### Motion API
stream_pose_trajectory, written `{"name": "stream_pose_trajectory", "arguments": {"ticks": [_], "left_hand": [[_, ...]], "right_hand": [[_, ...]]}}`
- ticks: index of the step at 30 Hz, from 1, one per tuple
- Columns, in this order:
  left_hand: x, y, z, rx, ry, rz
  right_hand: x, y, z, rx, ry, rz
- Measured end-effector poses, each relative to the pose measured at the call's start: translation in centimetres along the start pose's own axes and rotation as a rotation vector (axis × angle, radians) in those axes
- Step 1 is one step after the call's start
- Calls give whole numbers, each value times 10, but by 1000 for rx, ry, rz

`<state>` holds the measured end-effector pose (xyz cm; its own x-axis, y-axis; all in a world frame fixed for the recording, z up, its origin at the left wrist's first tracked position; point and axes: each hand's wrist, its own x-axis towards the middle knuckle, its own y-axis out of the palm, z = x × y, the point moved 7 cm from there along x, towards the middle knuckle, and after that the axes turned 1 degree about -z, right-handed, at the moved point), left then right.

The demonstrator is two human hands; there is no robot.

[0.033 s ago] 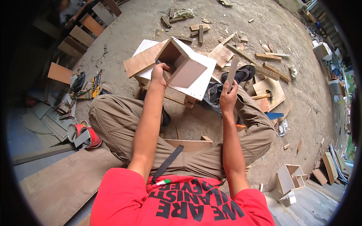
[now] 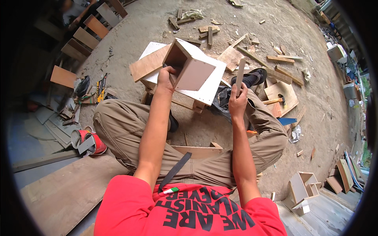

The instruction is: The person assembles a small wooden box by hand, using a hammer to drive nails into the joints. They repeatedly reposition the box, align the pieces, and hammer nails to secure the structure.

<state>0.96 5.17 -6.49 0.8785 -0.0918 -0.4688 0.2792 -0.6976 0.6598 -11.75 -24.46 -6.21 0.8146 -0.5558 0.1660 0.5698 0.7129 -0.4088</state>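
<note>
My left hand (image 2: 167,80) is closed on the near left edge of a small open-sided wooden box (image 2: 197,74), its fingers partly hidden inside. The box is tilted, with its dark opening facing left. Under it lie a brown plywood piece (image 2: 147,63) and a white board (image 2: 212,88), set on a low wooden support (image 2: 198,106). To the right of these, my right hand (image 2: 238,103) is wrapped round the lower part of a thin wooden strip (image 2: 240,72). The strip points up and away from me, apart from the box.
A hammer (image 2: 274,100) rests on plywood to the right, near a blue saw blade (image 2: 287,121). Wood offcuts (image 2: 289,74) litter the ground ahead. Red cans (image 2: 96,144) stand by my left knee. Another small box (image 2: 303,187) sits at lower right. A person (image 2: 75,11) is at far left.
The box has turned slightly in my left hand, its near panel shifting a little. The strip's top has tipped slightly left. Both hands keep their grip.
</note>
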Motion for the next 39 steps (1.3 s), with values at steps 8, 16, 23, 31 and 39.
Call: {"name": "stream_pose_trajectory", "arguments": {"ticks": [8, 16, 23, 31, 39], "left_hand": [[-10, 15, -38, 607, 691, 310], [-9, 13, -13, -80, 158, 33], [-76, 76, 37, 180, 496, -146], [-79, 100, 57, 264, 464, 32], [-67, 102, 45, 660, 54, 545]], "right_hand": [[-27, 35, 10, -179, -174, 140], [-34, 43, 42, -36, -321, 162], [-23, 34, 55, 833, 90, 386], [10, -21, 48, 810, 80, 248], [11, -33, 43, 750, 82, 417]]}}
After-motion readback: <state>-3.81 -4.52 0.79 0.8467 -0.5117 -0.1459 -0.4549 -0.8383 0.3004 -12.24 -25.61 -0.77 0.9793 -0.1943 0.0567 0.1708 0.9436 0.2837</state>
